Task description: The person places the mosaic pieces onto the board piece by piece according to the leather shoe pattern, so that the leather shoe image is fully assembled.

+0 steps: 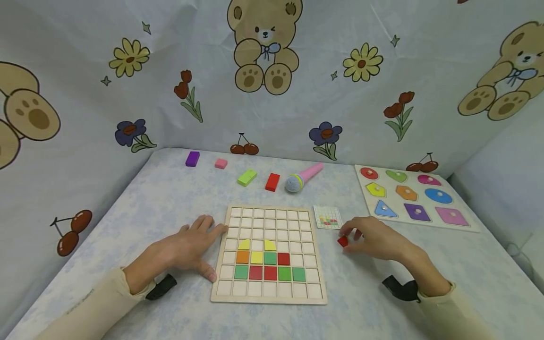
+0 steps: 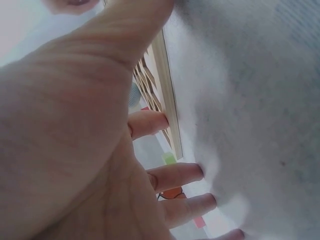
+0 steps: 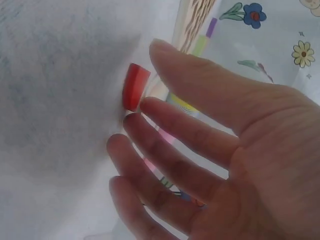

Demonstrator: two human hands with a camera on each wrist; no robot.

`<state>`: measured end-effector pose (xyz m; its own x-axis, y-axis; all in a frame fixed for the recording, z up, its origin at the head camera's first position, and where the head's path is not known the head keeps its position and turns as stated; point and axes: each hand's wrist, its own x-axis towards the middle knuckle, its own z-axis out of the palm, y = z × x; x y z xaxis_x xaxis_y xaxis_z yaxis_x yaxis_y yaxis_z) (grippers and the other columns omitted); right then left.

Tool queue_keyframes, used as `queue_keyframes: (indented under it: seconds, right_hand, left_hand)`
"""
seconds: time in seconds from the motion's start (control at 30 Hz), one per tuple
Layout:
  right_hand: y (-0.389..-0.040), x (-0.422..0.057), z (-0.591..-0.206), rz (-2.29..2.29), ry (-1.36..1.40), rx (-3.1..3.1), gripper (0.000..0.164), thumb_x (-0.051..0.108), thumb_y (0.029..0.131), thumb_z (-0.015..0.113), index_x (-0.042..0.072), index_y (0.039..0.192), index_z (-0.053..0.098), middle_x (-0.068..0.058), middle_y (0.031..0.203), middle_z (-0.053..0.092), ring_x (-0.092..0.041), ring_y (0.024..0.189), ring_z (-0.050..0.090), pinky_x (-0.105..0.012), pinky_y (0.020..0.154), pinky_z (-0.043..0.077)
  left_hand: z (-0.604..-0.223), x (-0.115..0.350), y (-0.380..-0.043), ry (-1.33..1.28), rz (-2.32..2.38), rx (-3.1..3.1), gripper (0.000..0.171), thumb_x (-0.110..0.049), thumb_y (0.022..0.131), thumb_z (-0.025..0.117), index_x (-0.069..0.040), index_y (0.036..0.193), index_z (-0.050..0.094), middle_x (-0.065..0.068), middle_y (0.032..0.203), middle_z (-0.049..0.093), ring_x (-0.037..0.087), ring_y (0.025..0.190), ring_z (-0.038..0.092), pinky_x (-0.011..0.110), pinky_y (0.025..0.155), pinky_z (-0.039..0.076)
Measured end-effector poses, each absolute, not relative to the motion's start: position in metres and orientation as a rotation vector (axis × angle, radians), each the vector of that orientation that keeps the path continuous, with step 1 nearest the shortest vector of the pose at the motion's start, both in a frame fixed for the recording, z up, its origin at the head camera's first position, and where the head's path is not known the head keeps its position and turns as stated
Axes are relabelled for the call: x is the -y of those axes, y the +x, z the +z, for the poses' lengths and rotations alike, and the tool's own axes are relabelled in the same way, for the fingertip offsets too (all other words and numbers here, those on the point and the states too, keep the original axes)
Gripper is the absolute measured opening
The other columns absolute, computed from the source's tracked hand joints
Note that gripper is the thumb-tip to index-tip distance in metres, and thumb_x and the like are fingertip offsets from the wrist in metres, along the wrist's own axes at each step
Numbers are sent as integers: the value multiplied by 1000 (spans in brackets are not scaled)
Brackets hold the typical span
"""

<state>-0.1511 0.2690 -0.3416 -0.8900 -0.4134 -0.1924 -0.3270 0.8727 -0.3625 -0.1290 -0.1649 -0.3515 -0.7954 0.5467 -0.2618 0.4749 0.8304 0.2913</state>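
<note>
A wooden grid board (image 1: 268,300) lies on the table with colored tiles in some of its squares: yellow, orange, green and red. My left hand (image 1: 184,250) rests along its left edge, thumb and index finger at the frame, fingers spread. In the left wrist view, the index fingertip touches the side of the board (image 2: 164,80). To the right of the board, my right hand (image 1: 374,238) has thumb and fingers parted around a small red block (image 1: 343,241). In the right wrist view, this red block (image 3: 135,87) sits by the index fingertip, the thumb apart from it.
A small pattern card (image 1: 327,212) lies beside the board's upper right. Behind stand a purple block (image 1: 192,159), a pink block (image 1: 221,163), a lime block (image 1: 247,177), a red rectangular block (image 1: 272,182) and a toy microphone (image 1: 303,178). A shape puzzle board (image 1: 397,191) lies at the right.
</note>
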Motion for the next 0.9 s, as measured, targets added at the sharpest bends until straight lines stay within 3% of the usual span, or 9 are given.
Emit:
queue_keyframes:
  seconds: [0.47,0.9]
  right_hand:
    - [-150,-267,-350,-537,-704,-2775,18,10,83,81,18,94,69,8,86,63,-12,81,57,-25,72,51]
    - [-132,-217,-339,-682,-954,-2647,15,13,87,78,18,100,72,12,92,68,-7,88,64,-30,82,56]
  left_hand:
    - [-352,163,-129,790,300,-2680,111,-61,63,83,-10,150,36,15,126,38,34,124,34,67,97,37]
    - [-355,164,-132,752,286,-2676,111,-61,64,84,-11,151,36,15,129,37,33,126,34,64,98,37]
